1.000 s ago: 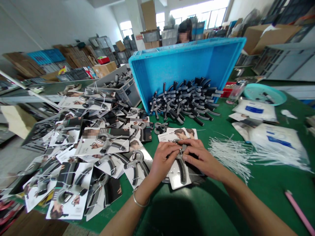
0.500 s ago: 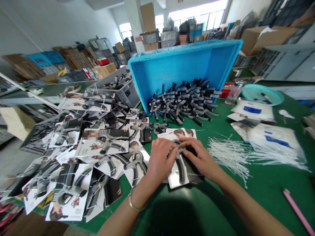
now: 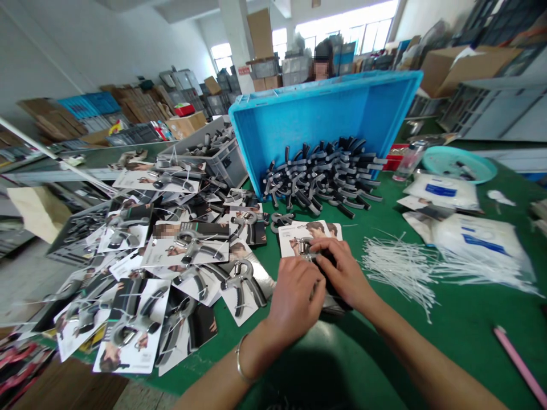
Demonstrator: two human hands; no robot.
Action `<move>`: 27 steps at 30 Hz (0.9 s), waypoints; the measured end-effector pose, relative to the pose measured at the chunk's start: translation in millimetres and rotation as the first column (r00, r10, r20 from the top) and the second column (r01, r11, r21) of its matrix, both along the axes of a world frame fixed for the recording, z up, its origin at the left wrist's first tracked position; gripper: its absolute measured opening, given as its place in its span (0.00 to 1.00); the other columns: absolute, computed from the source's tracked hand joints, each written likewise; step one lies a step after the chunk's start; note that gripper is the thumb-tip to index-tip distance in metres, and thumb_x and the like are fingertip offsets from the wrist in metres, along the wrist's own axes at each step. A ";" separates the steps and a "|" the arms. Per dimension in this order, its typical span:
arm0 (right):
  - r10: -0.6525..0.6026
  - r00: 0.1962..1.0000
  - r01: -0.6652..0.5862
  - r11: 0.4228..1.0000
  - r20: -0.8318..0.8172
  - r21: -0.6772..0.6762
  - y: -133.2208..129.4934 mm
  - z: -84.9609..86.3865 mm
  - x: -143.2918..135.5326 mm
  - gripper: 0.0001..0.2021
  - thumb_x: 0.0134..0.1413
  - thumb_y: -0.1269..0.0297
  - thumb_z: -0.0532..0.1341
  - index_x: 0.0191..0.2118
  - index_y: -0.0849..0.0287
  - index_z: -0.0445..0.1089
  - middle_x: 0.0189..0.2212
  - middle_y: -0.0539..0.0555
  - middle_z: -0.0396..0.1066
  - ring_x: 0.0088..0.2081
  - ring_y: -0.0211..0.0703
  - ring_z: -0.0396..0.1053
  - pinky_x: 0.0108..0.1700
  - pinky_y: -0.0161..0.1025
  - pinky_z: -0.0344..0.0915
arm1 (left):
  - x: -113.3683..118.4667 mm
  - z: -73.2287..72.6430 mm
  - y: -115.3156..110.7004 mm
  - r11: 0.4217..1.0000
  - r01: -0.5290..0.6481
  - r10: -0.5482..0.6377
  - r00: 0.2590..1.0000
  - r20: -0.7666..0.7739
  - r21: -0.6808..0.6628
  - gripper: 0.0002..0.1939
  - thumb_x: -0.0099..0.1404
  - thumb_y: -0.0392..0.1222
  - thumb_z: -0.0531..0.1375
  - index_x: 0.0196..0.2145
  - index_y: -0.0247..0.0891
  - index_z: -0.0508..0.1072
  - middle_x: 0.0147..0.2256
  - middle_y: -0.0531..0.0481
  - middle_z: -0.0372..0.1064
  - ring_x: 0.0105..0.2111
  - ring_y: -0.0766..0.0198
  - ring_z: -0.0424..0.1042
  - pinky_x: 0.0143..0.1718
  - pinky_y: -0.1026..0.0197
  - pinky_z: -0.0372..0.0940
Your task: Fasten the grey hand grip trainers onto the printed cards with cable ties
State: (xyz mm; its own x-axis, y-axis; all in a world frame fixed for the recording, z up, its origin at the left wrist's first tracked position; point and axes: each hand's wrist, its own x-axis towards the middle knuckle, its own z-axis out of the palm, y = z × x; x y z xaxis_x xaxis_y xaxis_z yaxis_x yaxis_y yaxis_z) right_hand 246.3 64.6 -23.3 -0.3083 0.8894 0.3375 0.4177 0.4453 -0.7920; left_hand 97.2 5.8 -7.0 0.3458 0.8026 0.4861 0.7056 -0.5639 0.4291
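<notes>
A hand grip strengthener with a metal spring lies on a printed card, on top of a small stack of such cards. Over its lower part rests my left hand, fingers curled, with what is under them hidden. My right hand presses thumb and fingers on the grip near the spring, from the right side. Carded grips with white ties are heaped to the left. Loose grey and black grips fill the bottom of a tilted blue crate behind the hands.
White cable ties lie right of the hands, beside plastic bags of ties. A turquoise tray, a clear bottle and a pink stick are farther right. A person is behind the crate.
My left hand has moved down and towards me from the spring and now covers the lower grip. My right hand stays by the spring. The view has shifted slightly.
</notes>
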 end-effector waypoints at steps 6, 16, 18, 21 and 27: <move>0.023 0.996 -0.028 0.998 0.088 0.063 -15.1 12.5 13.1 0.07 0.66 0.64 0.54 0.46 0.52 0.68 0.50 0.55 0.71 0.54 0.53 0.63 0.56 0.54 0.58 | -11.8 -12.0 -33.9 0.985 -0.172 0.172 0.985 -0.003 -0.026 0.21 0.66 0.45 0.62 0.54 0.37 0.66 0.52 0.37 0.67 0.54 0.44 0.64 0.56 0.40 0.59; 0.037 0.769 -0.233 0.946 0.638 0.226 -55.7 25.1 10.1 0.06 0.64 0.64 0.58 0.42 0.56 0.72 0.37 0.59 0.72 0.42 0.58 0.61 0.43 0.53 0.56 | -38.2 -19.3 -42.4 0.938 -0.326 0.326 0.945 -0.015 -0.115 0.15 0.64 0.41 0.62 0.48 0.37 0.69 0.43 0.40 0.69 0.45 0.48 0.68 0.48 0.43 0.66; 0.026 0.727 -0.254 0.938 0.686 0.234 -53.0 27.5 1.5 0.06 0.64 0.66 0.58 0.36 0.57 0.71 0.34 0.60 0.71 0.40 0.56 0.61 0.41 0.52 0.55 | -41.3 -18.7 -39.0 0.945 -0.297 0.300 0.954 0.005 -0.137 0.10 0.66 0.34 0.58 0.46 0.37 0.70 0.40 0.41 0.70 0.44 0.50 0.69 0.48 0.44 0.66; 0.043 0.744 -0.243 0.947 0.667 0.210 -49.4 33.2 -4.5 0.08 0.64 0.68 0.57 0.34 0.57 0.70 0.33 0.60 0.72 0.39 0.56 0.61 0.41 0.52 0.55 | -49.9 -18.6 -37.9 0.949 -0.250 0.268 0.960 0.074 -0.192 0.10 0.68 0.30 0.54 0.45 0.36 0.72 0.40 0.43 0.71 0.44 0.53 0.70 0.47 0.48 0.67; 0.256 0.901 -0.266 0.964 0.350 -0.021 -41.2 37.9 4.5 0.05 0.66 0.64 0.58 0.39 0.53 0.71 0.37 0.53 0.74 0.43 0.52 0.63 0.45 0.49 0.60 | -67.5 -15.7 -30.1 0.980 -0.112 0.150 0.958 0.245 -0.163 0.11 0.71 0.32 0.55 0.48 0.39 0.74 0.43 0.46 0.76 0.44 0.59 0.72 0.48 0.55 0.66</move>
